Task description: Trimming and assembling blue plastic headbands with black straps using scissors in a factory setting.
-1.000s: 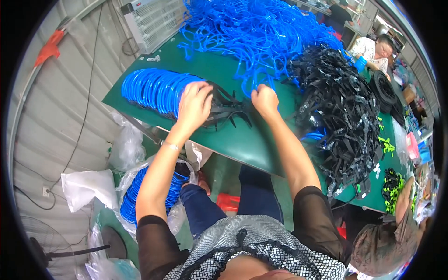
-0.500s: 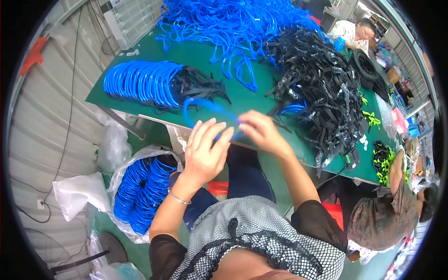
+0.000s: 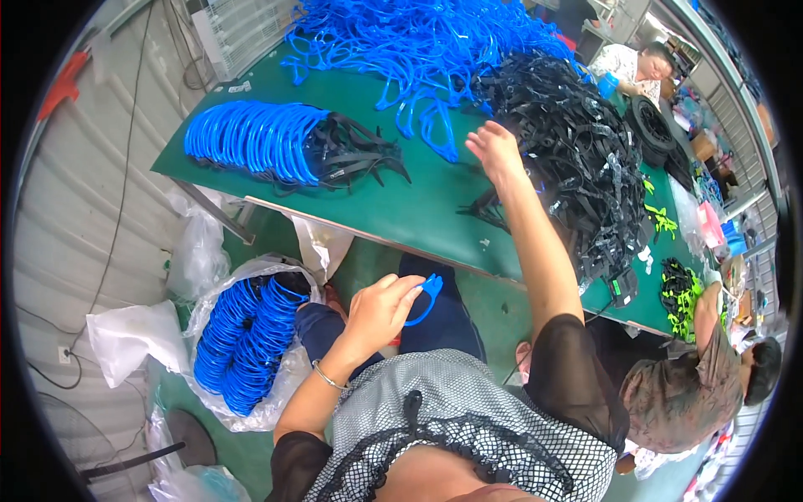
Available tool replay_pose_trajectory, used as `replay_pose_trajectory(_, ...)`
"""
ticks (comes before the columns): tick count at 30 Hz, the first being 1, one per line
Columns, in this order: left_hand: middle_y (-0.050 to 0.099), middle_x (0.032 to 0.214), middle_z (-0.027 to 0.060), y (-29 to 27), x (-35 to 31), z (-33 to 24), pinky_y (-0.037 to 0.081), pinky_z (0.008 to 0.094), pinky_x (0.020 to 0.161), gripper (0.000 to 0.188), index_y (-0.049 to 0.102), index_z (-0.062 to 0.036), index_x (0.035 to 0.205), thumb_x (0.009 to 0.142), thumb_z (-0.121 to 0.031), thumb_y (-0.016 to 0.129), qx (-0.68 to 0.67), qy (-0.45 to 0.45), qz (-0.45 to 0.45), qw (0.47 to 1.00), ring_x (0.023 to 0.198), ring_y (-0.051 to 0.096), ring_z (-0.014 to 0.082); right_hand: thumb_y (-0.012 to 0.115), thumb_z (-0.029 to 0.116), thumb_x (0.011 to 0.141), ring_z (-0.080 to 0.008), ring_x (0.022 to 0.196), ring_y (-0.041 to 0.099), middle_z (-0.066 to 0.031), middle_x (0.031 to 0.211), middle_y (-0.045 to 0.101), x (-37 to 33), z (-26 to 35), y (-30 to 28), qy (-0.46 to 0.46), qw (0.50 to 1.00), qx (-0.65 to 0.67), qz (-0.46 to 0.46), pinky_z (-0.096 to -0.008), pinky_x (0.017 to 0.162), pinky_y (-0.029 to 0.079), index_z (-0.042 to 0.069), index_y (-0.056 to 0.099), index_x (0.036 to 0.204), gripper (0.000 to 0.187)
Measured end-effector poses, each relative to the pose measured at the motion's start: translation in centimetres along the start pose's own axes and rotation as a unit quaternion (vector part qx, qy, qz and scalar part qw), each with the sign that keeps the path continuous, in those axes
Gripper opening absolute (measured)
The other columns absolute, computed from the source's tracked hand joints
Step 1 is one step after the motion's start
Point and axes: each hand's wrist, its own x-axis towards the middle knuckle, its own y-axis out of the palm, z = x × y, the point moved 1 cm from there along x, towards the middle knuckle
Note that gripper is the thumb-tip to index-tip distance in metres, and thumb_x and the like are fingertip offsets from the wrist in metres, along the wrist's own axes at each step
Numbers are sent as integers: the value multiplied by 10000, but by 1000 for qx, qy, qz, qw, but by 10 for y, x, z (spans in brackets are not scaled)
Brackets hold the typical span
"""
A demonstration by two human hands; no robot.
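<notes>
My left hand [image 3: 381, 311], over my lap in front of the table edge, is closed on a blue plastic loop [image 3: 431, 294]; its curved band hangs to the right of my fingers. My right hand [image 3: 495, 151] is stretched out over the table with loosely extended fingers and nothing visible in them. It is nearest to the heap of black straps [image 3: 577, 159], at its left side. Behind that lies a big tangled pile of blue plastic loops [image 3: 401, 42]. A neat row of blue loops with black straps [image 3: 251, 140] lies on the left of the table.
The green table [image 3: 393, 205] has its front edge before me. On the floor at left, a clear plastic bag [image 3: 272, 416] holds stacked blue loops [image 3: 238, 351]. A white bag [image 3: 138, 339] lies beside it. One person [image 3: 690, 393] sits at right, another [image 3: 623, 63] at the far right.
My hands have parted. The left has drawn the blue loop down toward my lap, while the right has let go of it and reached forward across the table.
</notes>
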Motion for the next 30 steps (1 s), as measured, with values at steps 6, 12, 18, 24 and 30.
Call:
replay_pose_trajectory(6,557,716,126,-14,-9,20,437,332,546,197,629,-43,998,868,-167,548,-65,-69,-17,995,600,577,250,427,-42,805,-305,800,563,-180,1026,476,85,-27,12,35,981,-40,-187,-383,556,565,-48,434,1127,322)
replay_pose_trajectory(12,631,787,125,-27,1,44,467,309,665,218,606,32,985,889,-147,525,-225,-100,-62,967,712,605,182,527,-96,758,-269,613,596,-235,1032,504,135,-35,-12,44,942,60,-327,-355,494,570,-109,446,1032,286)
replay_pose_trajectory(18,517,722,-8,-42,15,71,428,194,526,214,538,-21,1037,928,-197,485,-413,-236,40,879,573,517,74,496,134,902,-223,649,574,-86,799,578,184,-49,-55,138,961,104,-218,-273,581,535,36,512,894,100)
replay_pose_trajectory(24,514,736,-10,-43,17,91,405,199,533,196,541,-21,1007,911,-188,504,-456,-232,33,859,589,484,65,557,49,806,-195,618,510,-76,684,525,79,-10,-24,160,955,248,13,-267,544,469,13,508,790,62)
replay_pose_trajectory(30,448,692,-45,-34,17,71,325,182,502,206,547,-27,1007,914,-208,511,-490,-268,47,829,537,378,37,557,49,848,-122,655,548,-88,837,606,-57,6,-27,214,888,346,216,-221,575,490,-19,579,1017,184)
